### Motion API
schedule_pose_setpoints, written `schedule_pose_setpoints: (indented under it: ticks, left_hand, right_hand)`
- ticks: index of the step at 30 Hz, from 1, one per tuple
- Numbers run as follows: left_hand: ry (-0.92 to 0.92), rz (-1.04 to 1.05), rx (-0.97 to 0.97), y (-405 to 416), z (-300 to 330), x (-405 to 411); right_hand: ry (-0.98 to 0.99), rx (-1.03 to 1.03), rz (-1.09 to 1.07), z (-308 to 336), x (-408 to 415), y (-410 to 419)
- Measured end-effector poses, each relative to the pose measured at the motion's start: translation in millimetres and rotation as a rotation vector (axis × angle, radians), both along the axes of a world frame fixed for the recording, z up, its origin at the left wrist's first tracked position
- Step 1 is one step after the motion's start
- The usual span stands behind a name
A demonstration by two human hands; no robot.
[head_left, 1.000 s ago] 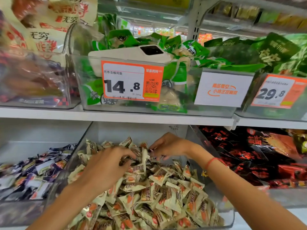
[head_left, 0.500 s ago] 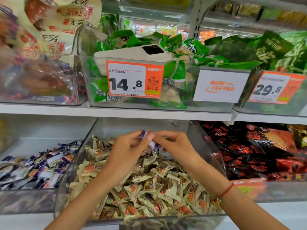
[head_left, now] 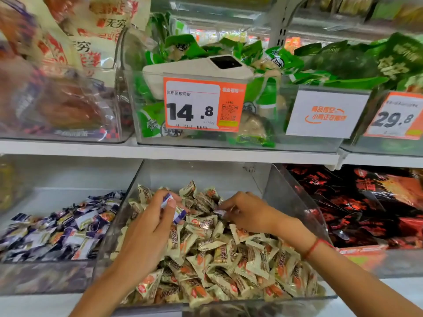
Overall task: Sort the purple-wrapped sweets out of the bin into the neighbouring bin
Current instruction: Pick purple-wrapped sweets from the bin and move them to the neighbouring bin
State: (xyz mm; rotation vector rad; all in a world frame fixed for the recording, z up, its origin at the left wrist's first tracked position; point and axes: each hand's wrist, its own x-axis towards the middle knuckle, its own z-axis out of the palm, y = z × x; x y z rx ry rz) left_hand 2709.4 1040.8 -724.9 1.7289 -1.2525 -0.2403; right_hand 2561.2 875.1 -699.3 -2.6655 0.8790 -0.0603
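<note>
A clear bin (head_left: 290,197) in the middle of the lower shelf holds a heap of cream-wrapped sweets (head_left: 229,255). To its left lies a pile of purple-wrapped sweets (head_left: 61,229) in the neighbouring bin. My left hand (head_left: 148,234) hovers over the cream heap and grips purple-wrapped sweets (head_left: 178,213) between thumb and fingers. My right hand (head_left: 249,213) reaches into the back of the heap and pinches another small purple-wrapped sweet (head_left: 220,212) at its fingertips.
The upper shelf carries clear bins of green snack packs (head_left: 206,53) with orange price tags (head_left: 203,104) and a white device (head_left: 199,65) on top. Dark red snack bags (head_left: 357,207) fill the bin on the right. A white shelf edge (head_left: 169,152) runs above the sweets.
My hands, joined together above the heap half a second ago, have parted. The left keeps purple sweets, and the right has dropped back to the heap and pinched another.
</note>
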Motion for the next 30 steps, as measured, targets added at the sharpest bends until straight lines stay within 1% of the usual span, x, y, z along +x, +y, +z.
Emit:
schedule_pose_setpoints:
  ticks: [1, 2, 3, 4, 6, 8, 10, 12, 14, 16, 17, 18, 19, 21, 22, 23, 26, 30]
  left_hand:
    - [-0.01, 0.001, -0.007, 0, 0, -1]
    - [-0.02, 0.002, -0.012, 0, 2, -3]
    - [-0.038, 0.0, -0.012, 1, 5, -6]
    - [-0.058, -0.003, -0.003, 1, 7, -8]
    - [-0.064, -0.001, 0.016, 2, 10, -11]
    - [-0.039, 0.004, 0.01, 0, 7, -10]
    - [-0.012, 0.007, 0.001, 0, 5, -8]
    - [0.0, 0.01, -0.028, -1, 3, -5]
    - [0.012, 0.018, -0.046, -1, 2, -3]
    - [-0.011, 0.024, -0.057, -2, 2, -2]
    - [-0.035, 0.026, -0.06, -3, 1, -2]
    - [-0.06, 0.028, -0.058, -3, 1, -3]
    - [-0.08, 0.032, -0.053, -2, 1, -4]
    - [-0.102, 0.039, -0.041, -1, 2, -6]
    - [-0.102, 0.042, -0.034, -1, 3, -7]
    - [-0.095, 0.042, -0.032, 0, 3, -7]
    - [-0.082, 0.035, -0.037, 1, 2, -6]
    - [-0.11, 0.03, -0.063, -1, -1, -4]
  right_hand:
    - [-0.135, 0.037, -0.018, 2, -7, 4]
    - [-0.299, 0.155, -0.037, 4, -13, 11]
    - [-0.455, 0.318, -0.05, 8, -17, 19]
    - [-0.57, 0.45, -0.065, 12, -17, 26]
    - [-0.683, 0.572, -0.053, 17, -10, 42]
    - [-0.788, 0.63, -0.034, 14, 4, 56]
    - [-0.841, 0.637, -0.028, 9, 16, 69]
    - [-0.815, 0.592, 0.002, 7, 20, 76]
    - [-0.799, 0.535, -0.023, 11, 18, 65]
    - [-0.771, 0.373, -0.166, 12, 15, 30]
    - [-0.706, 0.291, -0.238, 11, 15, 6]
    - [-0.571, 0.232, -0.292, 9, 15, -15]
    - [-0.39, 0.198, -0.321, 6, 18, -33]
    - [-0.032, 0.159, -0.311, -8, 29, -55]
    - [0.071, 0.141, -0.3, -16, 35, -57]
    - [0.111, 0.121, -0.3, -23, 41, -57]
    - [0.083, 0.048, -0.33, -36, 52, -62]
    - [0.086, -0.029, -0.315, -16, 40, -62]
